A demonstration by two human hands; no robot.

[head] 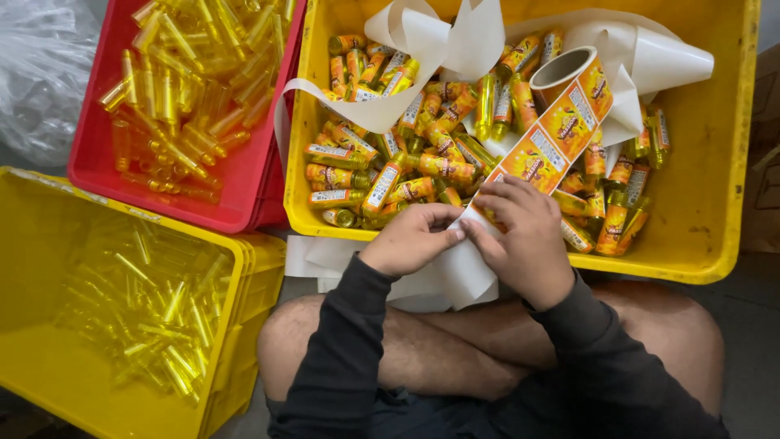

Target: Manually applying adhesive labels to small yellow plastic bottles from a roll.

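Note:
My left hand (413,238) and my right hand (524,236) meet over the near rim of a yellow crate (715,162). Both pinch the end of an orange label strip (543,150) that runs up to a label roll (569,73) resting in the crate. Whether a small bottle sits between my fingers is hidden. The crate holds several small labelled bottles (390,175) and curls of white backing paper (439,36). More backing paper (463,276) hangs over my crossed legs.
A red crate (252,179) at upper left holds several clear yellow unlabelled bottles (179,89). A second yellow crate (49,366) at lower left holds more of them (154,309). A clear plastic bag (36,65) lies at the far left.

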